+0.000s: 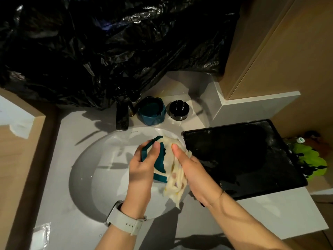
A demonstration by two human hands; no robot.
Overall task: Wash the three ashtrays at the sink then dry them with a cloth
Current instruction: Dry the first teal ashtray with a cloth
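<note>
Left hand point(142, 170) gripping angular teal ashtray point(158, 165), right hand point(191, 170) pressing crumpled cloth point(175, 175)

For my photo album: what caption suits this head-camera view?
Over the sink, hands dry a teal ashtray with a cloth; two ashtrays wait behind.

I have a teal-and-white ashtray point(158, 159) tilted over the sink point(86, 159), half wrapped in a pale crumpled cloth point(175, 177). Behind the sink stand a teal ashtray point(151, 112) and, right of it, a black ashtray point(178, 110), both upright.
</note>
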